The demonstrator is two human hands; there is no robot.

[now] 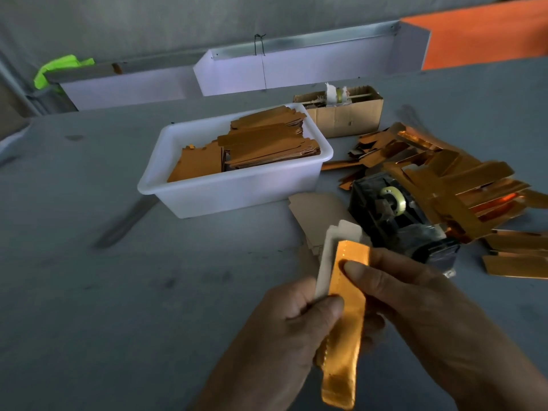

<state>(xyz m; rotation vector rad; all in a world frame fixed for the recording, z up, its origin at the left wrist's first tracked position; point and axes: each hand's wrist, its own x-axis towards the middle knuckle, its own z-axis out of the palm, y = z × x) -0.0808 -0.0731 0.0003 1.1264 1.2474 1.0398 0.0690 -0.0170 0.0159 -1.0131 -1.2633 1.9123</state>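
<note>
The gold card sleeve [345,336] was held just above the near table [118,292], pinched by both hands: the left hand [284,330] curled round its left edge, the right hand [415,298] with the thumb on the upper face and the fingers behind. It looked light, thin and glossy, likely slippery and easy to crease, so the folded long edges seemed the better hold. Room to move lay to the left; the tape dispenser [394,215] stood just behind, the gold pile [462,185] and white tub [237,191] farther.
</note>
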